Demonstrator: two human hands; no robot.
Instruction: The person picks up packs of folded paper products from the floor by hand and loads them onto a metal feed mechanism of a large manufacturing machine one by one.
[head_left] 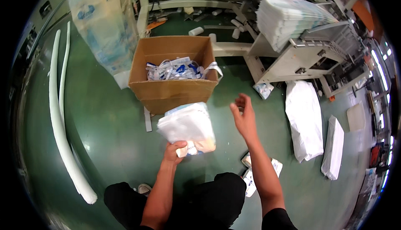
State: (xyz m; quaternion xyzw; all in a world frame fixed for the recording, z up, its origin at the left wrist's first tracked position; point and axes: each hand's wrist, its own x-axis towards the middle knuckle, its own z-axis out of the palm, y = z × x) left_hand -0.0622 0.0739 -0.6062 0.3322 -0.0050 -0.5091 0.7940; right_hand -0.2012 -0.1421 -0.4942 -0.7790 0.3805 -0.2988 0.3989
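My left hand [172,152] grips the lower left corner of a stack of printed plastic bags [190,125], white with blue and orange areas. The stack is tilted in front of a brown cardboard box [171,90]. My right hand [244,115] is raised to the right of the stack, apart from it, with its fingers loosely bent and nothing seen in them. The open box holds a tangle of white and blue plastic strips [177,69], and a white strip hangs over its right edge.
White foam tubes [60,125] lie on the green floor at left. A large printed film sheet [102,25] hangs behind them. A machine frame [292,58] carries a bag stack [284,19]. White wrapped bundles [305,121] lie at right; small packs [250,184] lie near my knee.
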